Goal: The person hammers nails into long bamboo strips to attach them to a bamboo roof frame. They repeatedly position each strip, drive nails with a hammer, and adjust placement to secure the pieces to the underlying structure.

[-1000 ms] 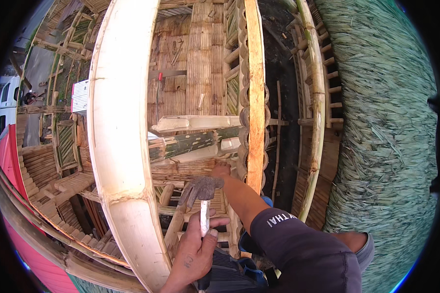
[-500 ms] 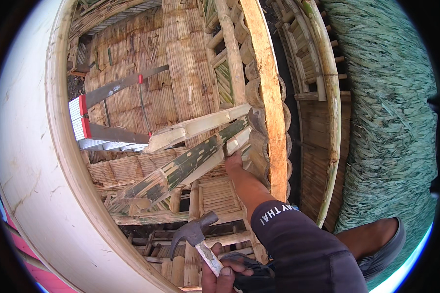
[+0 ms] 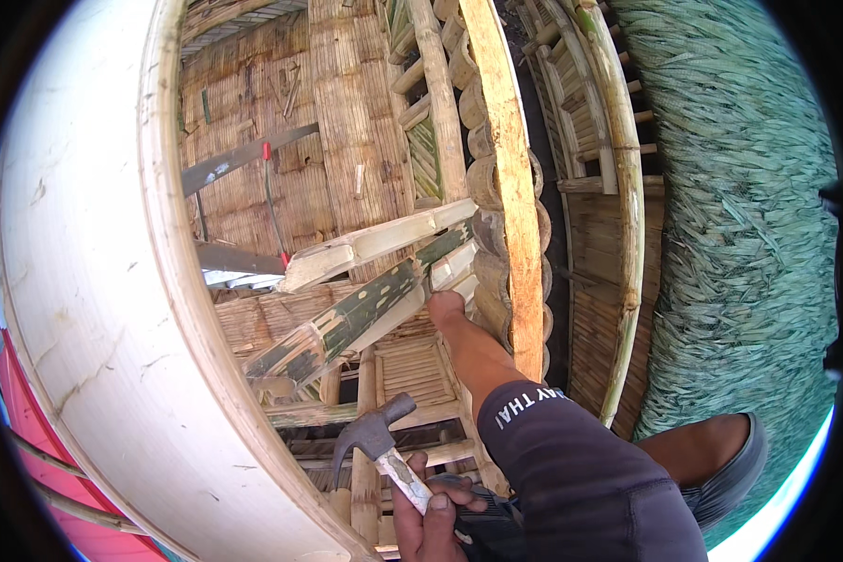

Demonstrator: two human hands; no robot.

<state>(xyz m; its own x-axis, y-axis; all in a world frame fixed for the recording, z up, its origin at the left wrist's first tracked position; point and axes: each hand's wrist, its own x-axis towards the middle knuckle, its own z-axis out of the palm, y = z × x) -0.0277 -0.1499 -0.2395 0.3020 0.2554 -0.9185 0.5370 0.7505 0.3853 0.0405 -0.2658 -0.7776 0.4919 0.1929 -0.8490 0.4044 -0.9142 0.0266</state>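
Observation:
My left hand [image 3: 426,520] is closed around the pale, worn handle of a claw hammer [image 3: 370,436], whose dark metal head points up and left. My right arm, in a dark sleeve, reaches forward. Its hand [image 3: 447,307] is closed against a short pale piece of split bamboo [image 3: 452,267]; most fingers are hidden. Beside it slants a green-and-tan split bamboo length [image 3: 370,304], its lower left end ragged. Another pale split bamboo length [image 3: 375,245] lies above. Their right ends meet a row of bamboo halves [image 3: 490,229] alongside an orange-brown wooden board [image 3: 513,187].
A broad pale curved surface [image 3: 94,253] fills the left side. Below stands a red-tipped metal ladder [image 3: 239,259] by woven bamboo panels [image 3: 347,112]. A bamboo pole [image 3: 630,206] and green thatch [image 3: 740,215] run along the right. A bent knee [image 3: 712,454] shows lower right.
The view has shifted, so the pale curved surface covers more of the left side and part of the ladder. The hammer appears slightly farther right. My right hand remains at the bamboo.

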